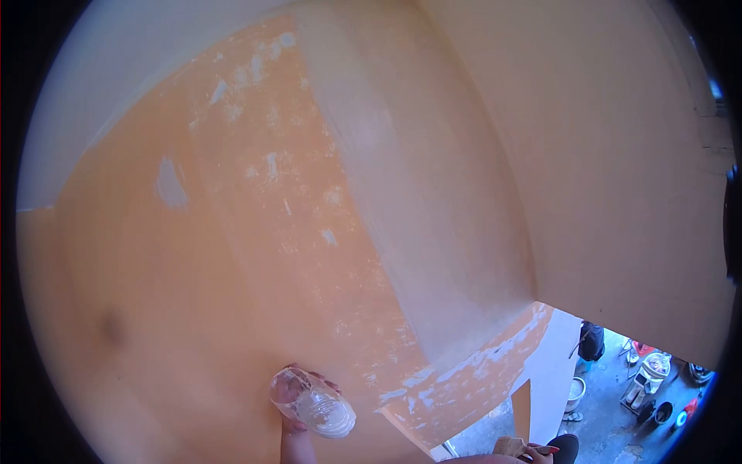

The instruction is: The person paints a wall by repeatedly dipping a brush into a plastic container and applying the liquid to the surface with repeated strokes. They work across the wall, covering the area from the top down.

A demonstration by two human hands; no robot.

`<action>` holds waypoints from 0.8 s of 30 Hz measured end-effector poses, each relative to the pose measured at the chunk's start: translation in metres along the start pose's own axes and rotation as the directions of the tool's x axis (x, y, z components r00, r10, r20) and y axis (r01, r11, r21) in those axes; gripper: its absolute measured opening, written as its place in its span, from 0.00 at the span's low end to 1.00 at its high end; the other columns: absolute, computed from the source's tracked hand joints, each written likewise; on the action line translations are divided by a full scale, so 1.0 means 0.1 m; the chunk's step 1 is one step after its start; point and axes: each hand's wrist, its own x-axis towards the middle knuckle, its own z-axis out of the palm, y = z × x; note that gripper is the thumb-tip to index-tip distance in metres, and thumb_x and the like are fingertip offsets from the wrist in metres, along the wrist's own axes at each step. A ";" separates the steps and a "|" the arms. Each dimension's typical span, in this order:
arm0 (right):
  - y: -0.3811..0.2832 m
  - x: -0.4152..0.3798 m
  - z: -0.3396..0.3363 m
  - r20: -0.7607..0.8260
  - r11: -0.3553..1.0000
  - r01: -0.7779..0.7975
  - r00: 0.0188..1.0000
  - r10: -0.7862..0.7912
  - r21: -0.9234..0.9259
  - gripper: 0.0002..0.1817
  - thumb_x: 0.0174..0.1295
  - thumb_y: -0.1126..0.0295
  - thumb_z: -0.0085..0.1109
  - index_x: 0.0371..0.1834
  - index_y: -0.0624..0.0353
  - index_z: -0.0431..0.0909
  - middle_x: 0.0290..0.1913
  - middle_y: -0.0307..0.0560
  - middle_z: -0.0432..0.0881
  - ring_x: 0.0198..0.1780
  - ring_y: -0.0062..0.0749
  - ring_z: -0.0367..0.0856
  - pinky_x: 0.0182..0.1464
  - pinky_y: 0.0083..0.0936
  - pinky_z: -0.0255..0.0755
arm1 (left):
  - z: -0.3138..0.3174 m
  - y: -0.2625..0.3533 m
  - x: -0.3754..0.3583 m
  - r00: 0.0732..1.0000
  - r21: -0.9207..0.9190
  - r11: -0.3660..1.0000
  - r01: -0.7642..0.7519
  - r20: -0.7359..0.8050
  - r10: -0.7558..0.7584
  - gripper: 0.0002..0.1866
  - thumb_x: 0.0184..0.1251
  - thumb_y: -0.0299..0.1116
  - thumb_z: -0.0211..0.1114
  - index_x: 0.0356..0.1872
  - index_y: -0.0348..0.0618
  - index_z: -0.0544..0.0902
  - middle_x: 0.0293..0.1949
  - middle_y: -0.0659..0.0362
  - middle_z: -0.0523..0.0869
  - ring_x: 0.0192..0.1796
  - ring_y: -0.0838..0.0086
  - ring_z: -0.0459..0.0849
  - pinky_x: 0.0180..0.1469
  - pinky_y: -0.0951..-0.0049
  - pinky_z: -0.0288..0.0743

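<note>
My left hand [294,424] is wrapped around a clear plastic cup [313,402] that looks like a cut-off bottle. The cup is tilted, and whitish material coats its inside. Behind it is an orange wall [255,255] with white patches. At the bottom edge, my right hand [535,455] is closed on what looks like a paintbrush [508,446], its pale broad end pointing left and a red tip showing on the right. Part of that hand is cut off by the frame.
A smooth greyish-white strip [402,193] runs down the wall beside the orange area. To the right is a beige surface [610,155]. Far below, on a grey floor [607,417], stand a white bucket [574,393], a dark bucket [663,412] and a bag-lined container [656,365].
</note>
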 end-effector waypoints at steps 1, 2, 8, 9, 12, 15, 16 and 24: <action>0.00 0.01 0.00 0.005 1.000 -0.002 1.000 0.002 -0.001 0.19 0.59 0.68 0.65 0.53 0.62 0.75 0.41 0.44 0.81 0.39 0.31 0.81 0.38 0.28 0.80 | -0.01 -0.01 0.05 1.000 -0.008 1.000 -0.001 0.019 0.001 0.59 0.32 0.33 0.83 0.70 0.46 0.54 0.56 0.43 0.74 0.56 0.49 0.77 0.54 0.47 0.76; 0.00 0.01 0.01 0.004 1.000 -0.006 1.000 0.006 -0.002 0.19 0.59 0.68 0.64 0.53 0.61 0.75 0.41 0.44 0.81 0.39 0.31 0.81 0.38 0.29 0.80 | -0.01 -0.03 0.09 0.999 -0.019 1.000 0.003 0.036 -0.003 0.59 0.32 0.33 0.83 0.70 0.46 0.54 0.56 0.43 0.74 0.56 0.49 0.77 0.54 0.47 0.76; 0.02 0.02 0.02 -0.007 0.998 -0.045 0.999 0.045 -0.044 0.19 0.60 0.66 0.64 0.53 0.59 0.75 0.42 0.43 0.81 0.40 0.31 0.81 0.39 0.29 0.80 | -0.03 -0.18 0.22 0.995 -0.086 0.996 0.021 0.097 -0.013 0.60 0.31 0.33 0.83 0.70 0.45 0.54 0.56 0.43 0.74 0.56 0.49 0.77 0.54 0.48 0.75; 0.01 -0.02 0.04 -0.021 0.995 -0.037 0.999 0.035 -0.091 0.19 0.62 0.64 0.62 0.54 0.57 0.75 0.44 0.43 0.80 0.42 0.32 0.81 0.40 0.31 0.80 | -0.04 -0.20 0.24 0.994 -0.093 0.996 0.019 0.105 -0.010 0.60 0.31 0.33 0.83 0.70 0.45 0.54 0.56 0.43 0.74 0.56 0.49 0.77 0.55 0.48 0.75; 0.01 0.00 0.05 -0.008 0.995 -0.016 1.000 0.016 -0.098 0.19 0.62 0.65 0.61 0.55 0.57 0.74 0.46 0.42 0.80 0.43 0.33 0.81 0.40 0.31 0.79 | -0.08 -0.23 0.29 0.992 -0.107 0.994 0.016 0.123 -0.003 0.60 0.31 0.33 0.83 0.70 0.45 0.54 0.56 0.43 0.74 0.56 0.49 0.77 0.55 0.48 0.75; -0.01 -0.04 0.10 0.013 0.995 -0.017 1.000 0.018 -0.094 0.19 0.62 0.64 0.61 0.55 0.56 0.74 0.45 0.42 0.81 0.43 0.33 0.81 0.40 0.30 0.79 | -0.10 -0.30 0.32 0.991 -0.132 0.991 0.025 0.135 -0.007 0.60 0.31 0.33 0.83 0.70 0.45 0.54 0.56 0.43 0.74 0.56 0.49 0.77 0.55 0.48 0.75; 0.06 0.01 0.08 0.050 0.997 0.043 0.998 -0.039 -0.067 0.19 0.62 0.63 0.61 0.55 0.56 0.74 0.44 0.41 0.81 0.42 0.33 0.81 0.40 0.29 0.79 | -0.10 -0.35 0.32 0.990 -0.149 0.988 0.034 0.137 -0.013 0.60 0.31 0.33 0.83 0.70 0.45 0.54 0.56 0.43 0.74 0.56 0.49 0.77 0.55 0.48 0.75; 0.07 -0.06 0.10 0.013 0.958 0.152 0.988 -0.153 -0.243 0.17 0.63 0.61 0.61 0.52 0.53 0.77 0.42 0.42 0.81 0.39 0.32 0.81 0.38 0.29 0.77 | -0.01 -0.82 0.43 0.977 -0.328 0.939 0.100 0.209 -0.031 0.60 0.31 0.32 0.84 0.70 0.45 0.54 0.56 0.43 0.74 0.57 0.49 0.77 0.55 0.48 0.75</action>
